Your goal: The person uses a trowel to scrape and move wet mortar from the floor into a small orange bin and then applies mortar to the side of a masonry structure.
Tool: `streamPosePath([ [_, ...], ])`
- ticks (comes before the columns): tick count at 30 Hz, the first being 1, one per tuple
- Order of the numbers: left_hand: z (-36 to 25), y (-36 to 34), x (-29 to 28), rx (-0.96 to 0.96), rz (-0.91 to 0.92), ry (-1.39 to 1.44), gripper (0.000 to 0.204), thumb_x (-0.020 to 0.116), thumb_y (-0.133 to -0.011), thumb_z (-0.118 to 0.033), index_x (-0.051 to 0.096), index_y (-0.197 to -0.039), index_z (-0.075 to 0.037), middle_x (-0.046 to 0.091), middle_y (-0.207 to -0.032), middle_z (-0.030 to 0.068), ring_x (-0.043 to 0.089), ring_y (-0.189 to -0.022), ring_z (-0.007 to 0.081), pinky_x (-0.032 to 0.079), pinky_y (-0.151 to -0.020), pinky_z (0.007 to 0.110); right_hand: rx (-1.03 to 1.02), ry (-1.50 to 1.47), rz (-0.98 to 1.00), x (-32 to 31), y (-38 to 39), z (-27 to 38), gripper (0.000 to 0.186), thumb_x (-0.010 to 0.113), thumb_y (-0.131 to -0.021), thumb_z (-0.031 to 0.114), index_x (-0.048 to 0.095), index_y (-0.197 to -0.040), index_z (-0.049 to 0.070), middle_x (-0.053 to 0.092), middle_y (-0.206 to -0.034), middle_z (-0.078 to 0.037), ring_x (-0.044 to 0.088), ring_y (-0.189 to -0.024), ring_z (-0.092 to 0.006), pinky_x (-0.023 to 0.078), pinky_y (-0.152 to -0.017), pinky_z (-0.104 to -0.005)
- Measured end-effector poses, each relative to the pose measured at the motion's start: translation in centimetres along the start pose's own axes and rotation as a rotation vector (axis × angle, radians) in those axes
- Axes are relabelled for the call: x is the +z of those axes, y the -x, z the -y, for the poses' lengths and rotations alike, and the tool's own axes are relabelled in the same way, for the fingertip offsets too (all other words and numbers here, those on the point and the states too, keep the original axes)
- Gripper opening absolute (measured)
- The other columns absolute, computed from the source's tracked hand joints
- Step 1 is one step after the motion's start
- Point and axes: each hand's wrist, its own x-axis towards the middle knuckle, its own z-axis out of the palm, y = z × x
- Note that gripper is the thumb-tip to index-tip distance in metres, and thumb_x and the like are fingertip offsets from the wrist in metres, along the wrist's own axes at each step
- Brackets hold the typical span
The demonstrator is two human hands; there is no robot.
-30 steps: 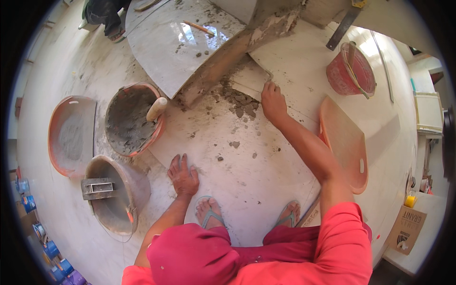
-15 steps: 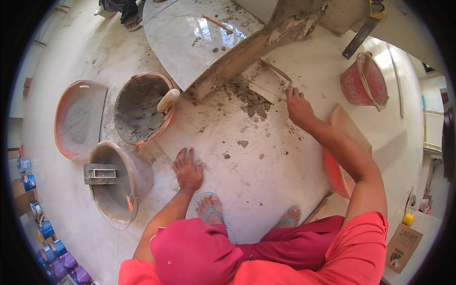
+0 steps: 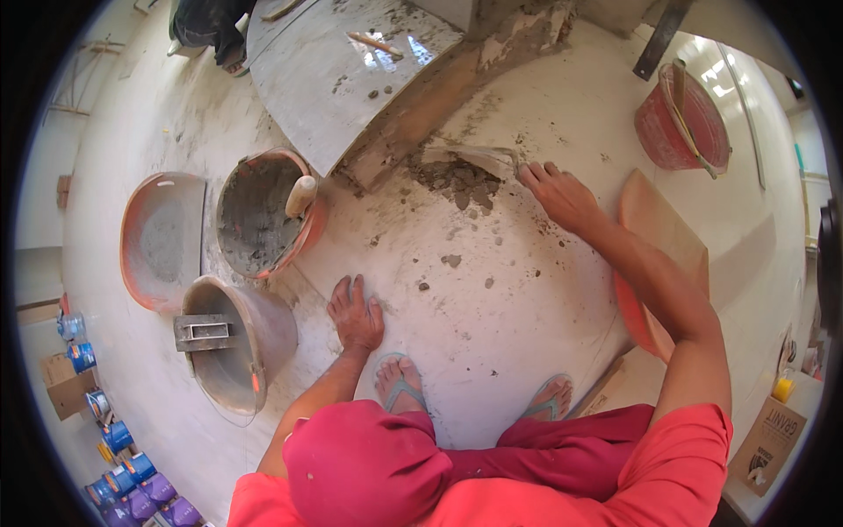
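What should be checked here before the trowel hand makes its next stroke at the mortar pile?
1. Right hand grips the trowel: ok, blade lies at the mortar pile.
2. Left hand braced flat on the floor: ok.
3. Mortar supply: ok, orange bucket holds grey mix.
4. Feet clear of the pile: ok.
5. Floor clean near the pile: not ok, crumbs scattered.
6. Mortar wetness: cannot tell.

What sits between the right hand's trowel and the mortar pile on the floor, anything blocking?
Nothing visible. The right hand holds the trowel with its blade right at the top edge of the mortar pile, beside the raised ledge. Only loose crumbs lie on the floor nearby. The left hand rests flat on the floor, well clear.
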Motion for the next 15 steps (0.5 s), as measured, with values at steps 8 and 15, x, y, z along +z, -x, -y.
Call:
streamPosePath([
  [8,-0.3,-0.2,0.0,0.017,-0.011,0.011,0.060,0.060,-0.094,-0.026,0.055,-0.149,-0.003,0.046,-0.155,0.0235,0.040,-0.148,0.0408,0.026,-0.121,0.056,0.019,-0.069,-0.085,3.0,-2.9,-1.7,0.039,0.064,-0.099,0.008,0.049,-0.135,0.009,0.060,-0.130,-0.006,0.066,-0.121,-0.0276,0.063,-0.084,-0.0386],
  [15,-0.3,0.2,0.1,-0.003,0.008,-0.008,0.061,0.059,-0.093,-0.025,0.054,-0.150,-0.003,0.046,-0.156,0.0246,0.039,-0.148,0.0419,0.024,-0.122,0.057,-0.035,-0.100,0.013,1.8,-0.7,-3.3,0.046,0.062,-0.100,0.004,0.045,-0.142,0.011,0.059,-0.133,-0.010,0.066,-0.122,-0.0333,0.062,-0.086,-0.0436],
])
